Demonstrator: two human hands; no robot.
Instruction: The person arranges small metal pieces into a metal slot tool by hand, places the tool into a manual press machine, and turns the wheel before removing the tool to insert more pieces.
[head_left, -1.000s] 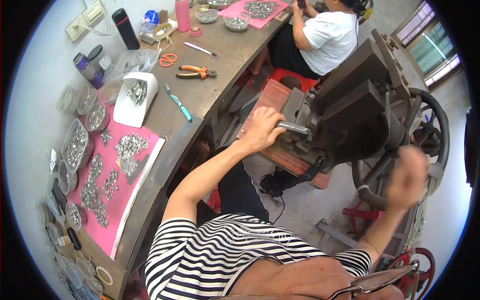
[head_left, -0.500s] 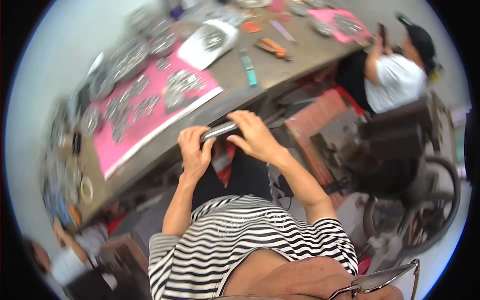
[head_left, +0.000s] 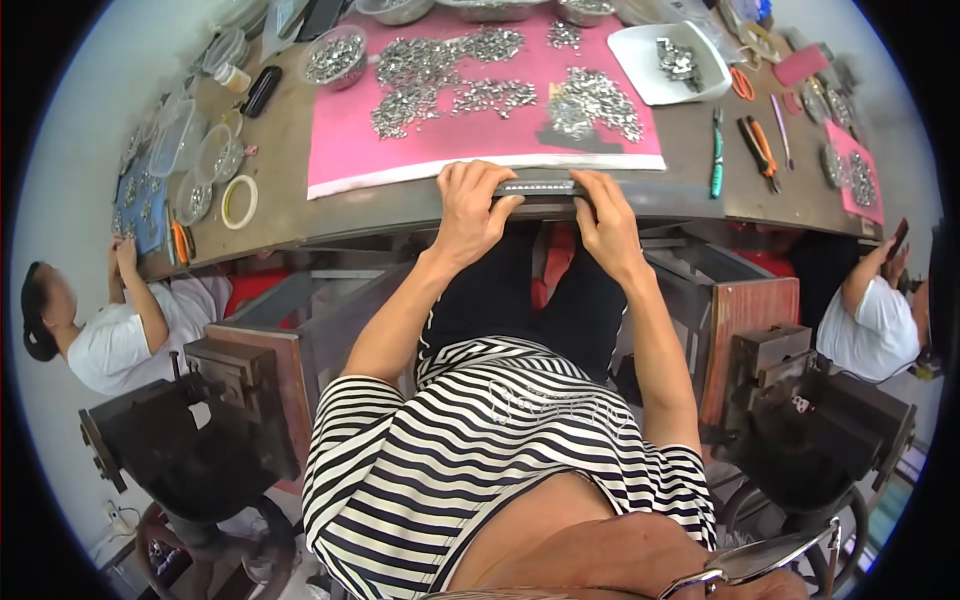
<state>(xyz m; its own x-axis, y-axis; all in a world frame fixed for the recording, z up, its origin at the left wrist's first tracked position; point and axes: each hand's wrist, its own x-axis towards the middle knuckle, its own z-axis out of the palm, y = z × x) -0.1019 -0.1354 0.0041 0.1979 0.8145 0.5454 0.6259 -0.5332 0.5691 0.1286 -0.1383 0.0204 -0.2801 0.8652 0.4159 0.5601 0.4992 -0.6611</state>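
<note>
Left hand (head_left: 468,210) and right hand (head_left: 610,222) are pinching the bar (head_left: 540,189) at nine and three o'clock; uneven tilting would be risking spilling its bright row (head_left: 540,186).

We see a pale wall (head_left: 75,170) along the left, a white socket (head_left: 118,518) at near left and a sliver of bluish window (head_left: 903,468) at near right. Our brown workbench (head_left: 285,195) spans the far side; reddish wooden stands (head_left: 757,300) flank us both sides in bright light.
</note>
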